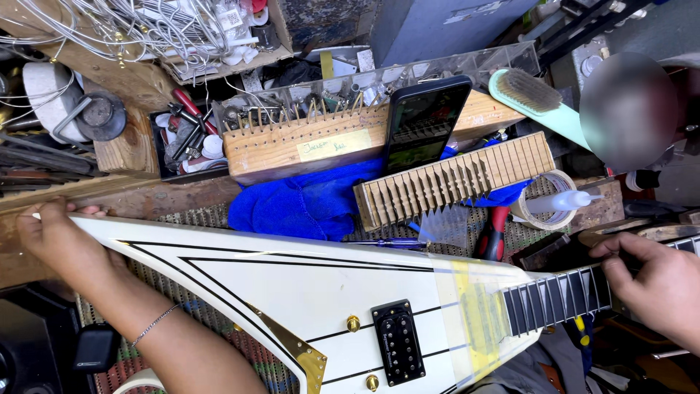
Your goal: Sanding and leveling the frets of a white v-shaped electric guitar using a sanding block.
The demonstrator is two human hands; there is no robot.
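My left hand [55,241] grips the wing tip of a white V-shaped electric guitar [306,292] lying flat across the workbench; my right hand [652,281] pinches its neck [561,295]. Behind lie a blue cloth [299,204] and a wooden file rack [452,179].

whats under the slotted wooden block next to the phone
The slotted wooden block lies partly on a crumpled blue cloth, which shows at both its ends. Its near edge overhangs the ribbed mat. What lies beneath the block's middle is covered.
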